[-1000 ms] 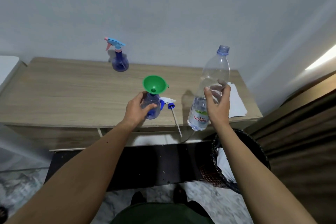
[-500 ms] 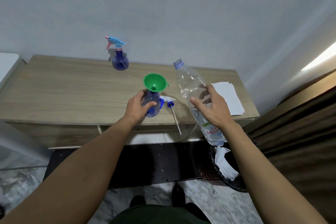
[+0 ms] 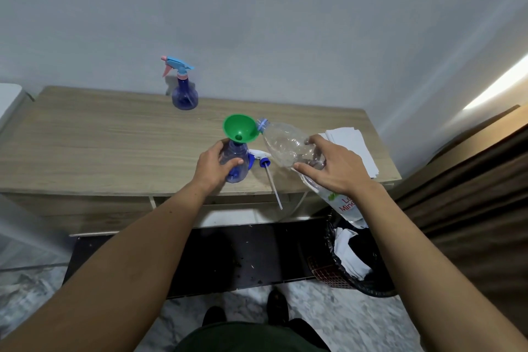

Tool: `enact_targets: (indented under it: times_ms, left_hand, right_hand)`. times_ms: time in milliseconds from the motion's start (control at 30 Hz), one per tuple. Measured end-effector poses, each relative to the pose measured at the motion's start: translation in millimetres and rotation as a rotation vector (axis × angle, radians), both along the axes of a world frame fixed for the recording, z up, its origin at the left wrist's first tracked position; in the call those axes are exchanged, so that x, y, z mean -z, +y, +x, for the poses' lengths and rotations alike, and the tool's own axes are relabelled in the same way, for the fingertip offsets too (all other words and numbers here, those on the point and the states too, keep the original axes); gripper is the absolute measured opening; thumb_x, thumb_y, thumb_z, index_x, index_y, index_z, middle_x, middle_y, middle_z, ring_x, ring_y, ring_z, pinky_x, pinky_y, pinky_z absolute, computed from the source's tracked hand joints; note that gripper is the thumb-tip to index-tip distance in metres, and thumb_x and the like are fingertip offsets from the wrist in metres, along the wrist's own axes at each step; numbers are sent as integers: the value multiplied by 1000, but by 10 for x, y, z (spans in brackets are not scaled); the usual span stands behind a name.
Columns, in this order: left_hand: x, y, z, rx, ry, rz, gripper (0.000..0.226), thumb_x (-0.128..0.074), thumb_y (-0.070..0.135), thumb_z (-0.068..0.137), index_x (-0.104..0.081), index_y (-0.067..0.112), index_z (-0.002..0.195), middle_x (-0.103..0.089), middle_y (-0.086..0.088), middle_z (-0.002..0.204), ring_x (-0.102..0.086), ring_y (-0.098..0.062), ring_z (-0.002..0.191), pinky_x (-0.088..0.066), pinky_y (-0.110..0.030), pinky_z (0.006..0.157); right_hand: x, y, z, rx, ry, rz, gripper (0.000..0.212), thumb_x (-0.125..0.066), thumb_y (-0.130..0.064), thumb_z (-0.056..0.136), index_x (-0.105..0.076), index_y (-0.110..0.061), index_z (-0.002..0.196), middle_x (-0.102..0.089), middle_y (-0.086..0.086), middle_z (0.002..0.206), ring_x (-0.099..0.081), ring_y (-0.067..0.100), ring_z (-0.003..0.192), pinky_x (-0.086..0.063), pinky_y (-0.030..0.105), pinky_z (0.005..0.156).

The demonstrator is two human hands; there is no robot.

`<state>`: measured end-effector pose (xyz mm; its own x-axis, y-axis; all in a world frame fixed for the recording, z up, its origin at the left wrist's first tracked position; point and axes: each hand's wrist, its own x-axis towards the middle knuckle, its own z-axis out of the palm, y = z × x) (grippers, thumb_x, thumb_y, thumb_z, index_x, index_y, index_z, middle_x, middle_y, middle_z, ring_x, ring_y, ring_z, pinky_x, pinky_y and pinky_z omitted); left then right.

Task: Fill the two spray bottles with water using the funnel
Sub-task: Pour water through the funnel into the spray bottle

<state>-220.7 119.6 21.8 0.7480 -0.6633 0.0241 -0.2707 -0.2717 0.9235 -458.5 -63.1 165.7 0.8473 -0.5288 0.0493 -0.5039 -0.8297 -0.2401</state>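
I have my left hand (image 3: pixel 213 167) wrapped around the open spray bottle (image 3: pixel 235 161), a small, rounded body of translucent blue plastic standing upright near the front edge of the wooden surface (image 3: pixel 100 146). My thumb lies across its front and my fingers curl behind it, so this grip is clenched on the bottle. A bright green funnel (image 3: pixel 240 129) sits in its neck, the wide mouth tipped slightly toward me, with a dark hole showing at the bottom of the cone.

My right hand (image 3: pixel 333 168) holds the clear water bottle (image 3: pixel 288 146) around its crumpled middle, fingers spread over the top and thumb underneath. The bottle is tilted well over, with its blue-ringed neck touching or just beside the funnel's right rim; I cannot tell which. Its labelled base, with red lettering, hangs past the front edge of the surface. I cannot make out any stream of water.

Just beside the held spray bottle lies its removed spray head (image 3: pixel 258 156), white and blue, with its thin dip tube (image 3: pixel 274 187) reaching out past the front edge. The second spray bottle (image 3: pixel 184 94) stands upright at the back by the wall, blue with a light blue and pink trigger head fitted. White papers (image 3: pixel 354 148) lie to the right.
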Motion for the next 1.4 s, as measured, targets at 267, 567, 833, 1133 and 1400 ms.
enact_targets:
  times_ms: [267, 567, 833, 1133, 1400]
  left_hand:
    - [13, -4, 16, 2, -22, 8, 60, -87, 21, 85, -62, 15, 138, -70, 6, 119, -67, -16, 112, -52, -30, 100]
    - [-34, 6, -17, 17, -7, 2, 59, -84, 15, 87, -59, 10, 140, -67, 5, 120, -64, -14, 112, -43, -3, 87]
    - [-70, 1, -43, 12, 15, 11, 58, -82, 12, 89, -58, 10, 141, -66, 4, 122, -62, -13, 113, -40, -6, 85]
    - [-77, -2, -37, 19, 23, 5, 62, -82, 12, 88, -57, 10, 144, -64, 8, 123, -61, -11, 115, -39, -2, 85]
    - [-34, -5, -10, 30, 12, -3, 63, -83, 14, 88, -56, 11, 145, -66, 2, 130, -61, -14, 119, -46, -25, 103]
  right_hand:
    - [-105, -44, 0, -1, 83, -55, 58, -60, -79, 83, -48, -44, 128, -66, -17, 103, -65, 19, 100, -50, 38, 83]
    - [-204, 6, 48, -20, 106, -86, 59, -61, -76, 85, -50, -42, 132, -65, -15, 108, -65, 20, 105, -50, 38, 85]
    - [-256, -3, 93, -31, 119, -107, 62, -60, -78, 83, -50, -43, 133, -69, -12, 114, -66, 22, 109, -53, 42, 89]
    - [-298, -10, 98, -28, 144, -127, 64, -62, -78, 82, -51, -42, 134, -67, -13, 113, -65, 21, 109, -52, 40, 87]
    - [-272, 3, 113, -27, 141, -119, 63, -61, -80, 81, -51, -43, 132, -66, -14, 111, -65, 21, 107, -53, 42, 89]
